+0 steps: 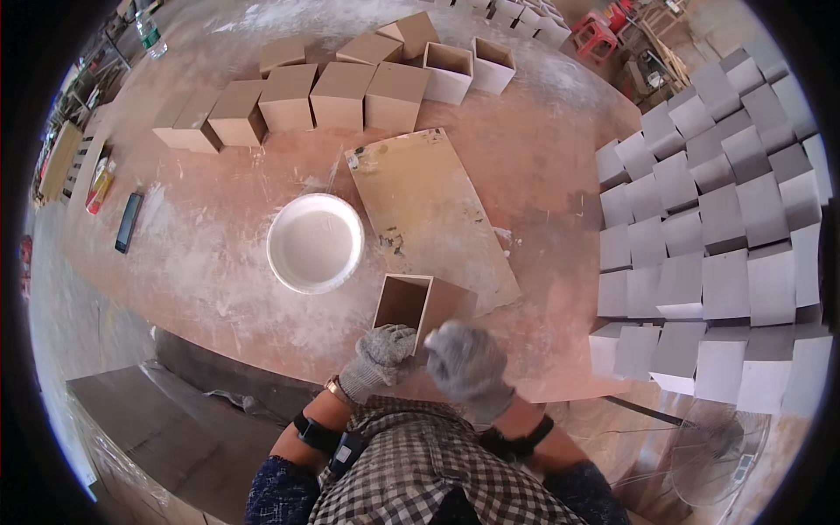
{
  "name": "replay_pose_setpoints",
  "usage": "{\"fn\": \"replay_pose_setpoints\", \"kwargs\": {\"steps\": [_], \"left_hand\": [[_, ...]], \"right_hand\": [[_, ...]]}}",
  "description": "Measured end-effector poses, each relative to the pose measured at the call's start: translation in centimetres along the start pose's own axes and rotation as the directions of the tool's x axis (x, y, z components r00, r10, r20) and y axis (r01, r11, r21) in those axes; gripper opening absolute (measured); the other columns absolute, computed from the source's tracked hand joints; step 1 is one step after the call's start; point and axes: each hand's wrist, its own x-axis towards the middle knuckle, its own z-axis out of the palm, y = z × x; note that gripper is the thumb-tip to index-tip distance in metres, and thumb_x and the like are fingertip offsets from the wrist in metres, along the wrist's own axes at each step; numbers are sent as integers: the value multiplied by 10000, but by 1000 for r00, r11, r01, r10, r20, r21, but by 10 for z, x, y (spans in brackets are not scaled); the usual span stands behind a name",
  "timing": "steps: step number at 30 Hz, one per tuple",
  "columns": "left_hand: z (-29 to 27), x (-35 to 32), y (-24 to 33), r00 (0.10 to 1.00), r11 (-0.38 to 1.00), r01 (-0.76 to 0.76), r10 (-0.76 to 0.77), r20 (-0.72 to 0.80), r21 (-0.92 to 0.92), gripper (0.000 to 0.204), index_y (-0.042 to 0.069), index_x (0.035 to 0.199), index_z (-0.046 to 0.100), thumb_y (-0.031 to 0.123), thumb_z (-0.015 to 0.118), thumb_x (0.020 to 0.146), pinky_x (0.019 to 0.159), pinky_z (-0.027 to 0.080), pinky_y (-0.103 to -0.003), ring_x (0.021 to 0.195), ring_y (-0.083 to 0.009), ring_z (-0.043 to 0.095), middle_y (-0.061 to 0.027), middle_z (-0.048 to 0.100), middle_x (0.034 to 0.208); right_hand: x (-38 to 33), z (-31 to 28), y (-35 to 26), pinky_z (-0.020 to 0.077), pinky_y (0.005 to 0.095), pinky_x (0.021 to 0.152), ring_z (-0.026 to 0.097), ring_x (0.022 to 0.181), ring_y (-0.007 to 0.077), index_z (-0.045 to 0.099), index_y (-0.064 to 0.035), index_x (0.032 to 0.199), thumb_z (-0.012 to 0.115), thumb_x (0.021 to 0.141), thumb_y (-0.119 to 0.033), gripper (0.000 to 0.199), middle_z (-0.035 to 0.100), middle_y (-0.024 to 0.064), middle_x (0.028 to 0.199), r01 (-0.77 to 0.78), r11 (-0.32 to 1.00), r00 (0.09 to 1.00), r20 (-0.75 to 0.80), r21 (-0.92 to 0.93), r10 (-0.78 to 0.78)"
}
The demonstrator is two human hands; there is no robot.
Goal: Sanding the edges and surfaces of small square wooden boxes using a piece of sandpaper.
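Currently | worktop (560,192): white-streaked | near edge: left hand (383,357) clasps open-ended box (448,304); right hand (468,363) blurred, grip indeterminable | beyond right edge: stacked boxes (722,219)

1 dark phone (129,223), 1 clear bottle (150,37)

1. Left hand (385,350): grey knitted glove (367,376); brownish, metallic-looking band (334,389) at the wrist.
2. Right hand (468,360): matching grey glove (488,398), blurred.
3. Left forearm (324,411): black strap (311,431); small dark device (345,455) with pale face.
4. Right forearm (518,418): broad black armband (530,439).
5. Sleeves (282,490): dark blue, flecked.
6. Wearer's front: black-and-cream checked garment (411,468).
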Motion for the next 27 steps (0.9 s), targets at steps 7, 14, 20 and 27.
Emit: {"fn": "replay_pose_setpoints", "kwargs": {"steps": [7, 14, 20, 27], "left_hand": [[6, 0, -2, 996, 997, -54, 57, -67, 47, 364, 75, 1082, 656, 188, 738, 745, 824, 545, -440, 973, -337, 660, -131, 679, 1042], [8, -5, -5, 997, 999, -32, 31, -76, -11, 398, 76, 1123, 646, 214, 731, 759, 849, 522, -453, 981, -361, 636, -143, 664, 1056], [12, -7, 0, 998, 999, 38, -38, -46, -12, 438, 71, 1135, 639, 248, 724, 744, 872, 515, -456, 994, -353, 634, -136, 663, 1055], [13, -6, -7, 999, 999, -34, 34, -6, -32, 458, 83, 1116, 651, 224, 759, 694, 838, 520, -450, 966, -366, 636, -142, 660, 1023]], "right_hand": [[29, 4, 9, 528, 412, 680, 636, 771, 302, 646, -137, 941, 700, 819, -154, 135, 625, 91, 891, -331, 938, 943, -15, -100, 331], [43, 16, 11, 509, 405, 651, 628, 782, 293, 629, -108, 963, 674, 837, -114, 134, 618, 110, 871, -201, 979, 978, -52, 34, 202], [31, 4, -18, 506, 417, 655, 602, 772, 310, 619, -110, 1000, 677, 824, -105, 185, 596, 112, 861, -137, 991, 989, -49, -12, 136], [44, 24, 14, 502, 414, 656, 591, 723, 319, 605, -103, 1011, 688, 820, -122, 209, 583, 102, 855, -263, 964, 964, -54, -29, 261]]}}
